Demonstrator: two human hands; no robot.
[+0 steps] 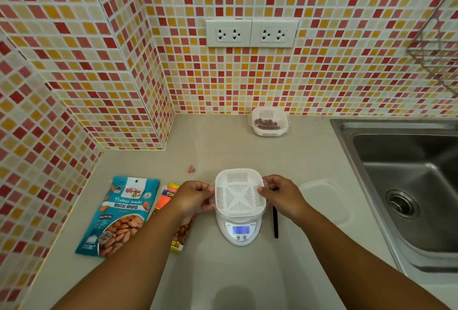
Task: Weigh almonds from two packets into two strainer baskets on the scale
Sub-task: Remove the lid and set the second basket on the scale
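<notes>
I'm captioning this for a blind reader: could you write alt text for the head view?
Both hands, left and right, hold an empty white strainer basket over a small scale. Two almond packets lie left; a second basket holding almonds sits by the tiled wall.

Both forearms bare to the frame edge, no sleeves; hands [195,197] without rings or gloves

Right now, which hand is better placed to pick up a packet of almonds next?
The left hand. Both hands hold the white basket on the scale, but the blue packet and orange packet lie beside the left hand, away from the right hand.
</notes>
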